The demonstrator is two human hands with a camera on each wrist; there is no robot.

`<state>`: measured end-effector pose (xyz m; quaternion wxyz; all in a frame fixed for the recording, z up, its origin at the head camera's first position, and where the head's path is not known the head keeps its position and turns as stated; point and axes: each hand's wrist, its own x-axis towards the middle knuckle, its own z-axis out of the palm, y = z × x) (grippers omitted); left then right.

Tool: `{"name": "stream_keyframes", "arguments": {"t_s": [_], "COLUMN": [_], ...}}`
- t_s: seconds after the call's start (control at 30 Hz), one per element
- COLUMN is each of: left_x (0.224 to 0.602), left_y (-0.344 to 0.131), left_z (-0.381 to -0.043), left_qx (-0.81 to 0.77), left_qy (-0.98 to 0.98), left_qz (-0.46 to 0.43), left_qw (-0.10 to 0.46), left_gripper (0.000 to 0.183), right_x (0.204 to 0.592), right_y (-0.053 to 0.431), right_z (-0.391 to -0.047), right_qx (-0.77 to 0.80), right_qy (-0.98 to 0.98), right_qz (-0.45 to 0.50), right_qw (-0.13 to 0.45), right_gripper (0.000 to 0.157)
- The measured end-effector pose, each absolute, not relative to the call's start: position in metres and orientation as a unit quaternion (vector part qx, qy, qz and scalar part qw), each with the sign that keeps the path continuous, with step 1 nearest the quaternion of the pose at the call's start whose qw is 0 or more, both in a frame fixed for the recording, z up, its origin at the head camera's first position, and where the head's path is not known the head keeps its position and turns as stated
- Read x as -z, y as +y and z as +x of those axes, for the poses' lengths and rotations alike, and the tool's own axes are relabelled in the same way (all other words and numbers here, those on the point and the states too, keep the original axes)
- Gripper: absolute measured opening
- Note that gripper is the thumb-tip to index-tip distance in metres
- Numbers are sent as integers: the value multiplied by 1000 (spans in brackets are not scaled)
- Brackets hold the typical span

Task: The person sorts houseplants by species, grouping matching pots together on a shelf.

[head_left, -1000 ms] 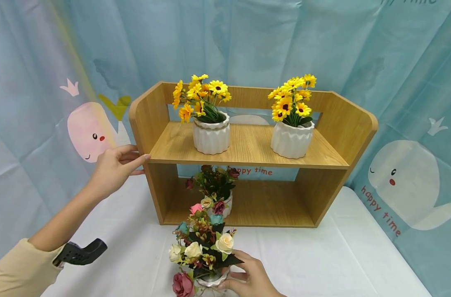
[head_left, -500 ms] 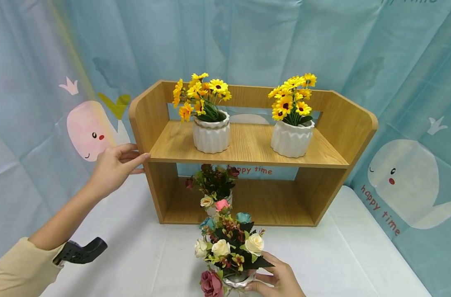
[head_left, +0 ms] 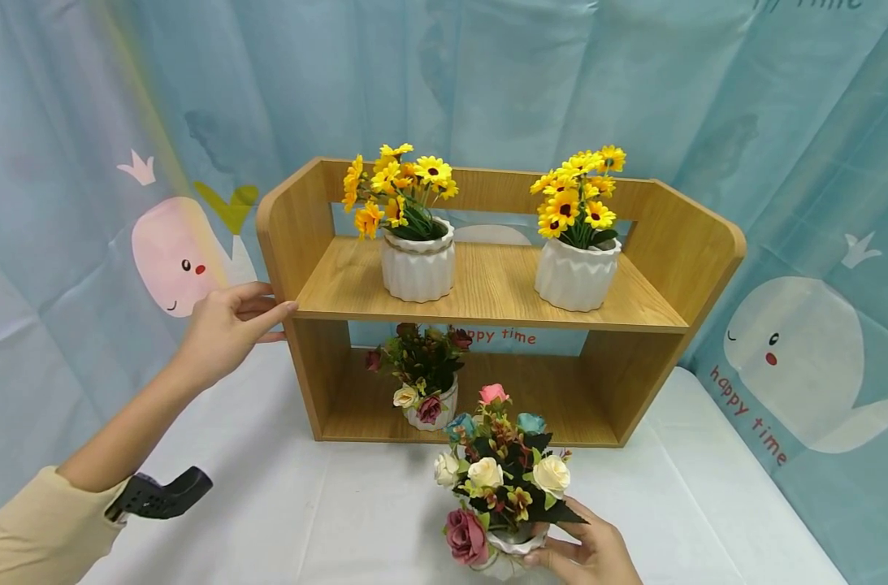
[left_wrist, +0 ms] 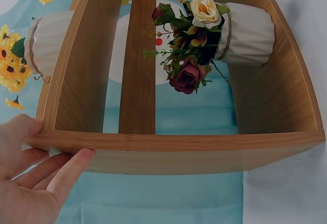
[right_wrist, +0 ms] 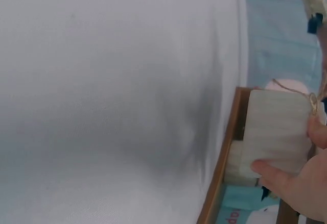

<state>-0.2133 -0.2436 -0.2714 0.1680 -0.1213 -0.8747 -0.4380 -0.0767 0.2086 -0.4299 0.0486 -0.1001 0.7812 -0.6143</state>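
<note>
My right hand (head_left: 595, 551) grips the side of a white ribbed pot (head_left: 504, 562) of artificial roses (head_left: 500, 471) in cream, pink, blue and mauve. In the right wrist view, the pot's pale underside (right_wrist: 278, 124) shows, with fingertips on its wall and twine at its rim. It stands in front of the wooden two-tier shelf (head_left: 480, 317), its flowers overlapping the lower tier. My left hand (head_left: 227, 329) holds the shelf's left side panel, thumb at the front edge and fingers along the outer face. In the left wrist view, fingertips (left_wrist: 82, 157) touch that panel.
On the upper tier stand two white pots of yellow flowers, a left one (head_left: 418, 264) and a right one (head_left: 577, 276). A pot of dark red and cream roses (head_left: 439, 402) sits at the lower tier's left. White cloth (head_left: 370, 504) covers the table; a blue curtain (head_left: 517, 97) hangs behind.
My right hand has carried the potted roses rightward and slightly forward, uncovering more of the pot on the lower tier. My left hand stays on the shelf panel.
</note>
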Motion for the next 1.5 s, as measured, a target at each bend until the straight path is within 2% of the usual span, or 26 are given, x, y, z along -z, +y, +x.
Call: {"name": "stream_keyframes", "arguments": {"t_s": [0.2,0.37,0.53,0.77,1.0,1.5], "left_x": [271,271,271,271,270,270], "left_y": [-244,-244,-243,-243,-243,-241], "left_z": [-214,-213,-213,-214,-214,-212], "left_qx": [437,438,441,445,447,443], "left_qy": [-876,-876,-874,-872,-871,-873], "left_qz": [-120,-118,-119,-121,-120,-118], "left_qw": [167,165,165,164,165,166], "left_gripper": [37,37,36,36,36,38], "right_x": [426,421,421,426,427,430], "right_y": [211,208,205,198,197,201], "right_z": [-80,-88,-97,-116,-136,-169], "right_qx": [608,581,565,557,537,487], "right_qy": [791,813,822,818,829,861], "right_qz": [-61,-30,-36,-57,-62,-37], "right_qw": [28,0,-57,-134,-141,-140], "right_gripper": [65,58,40,30,23,20]}}
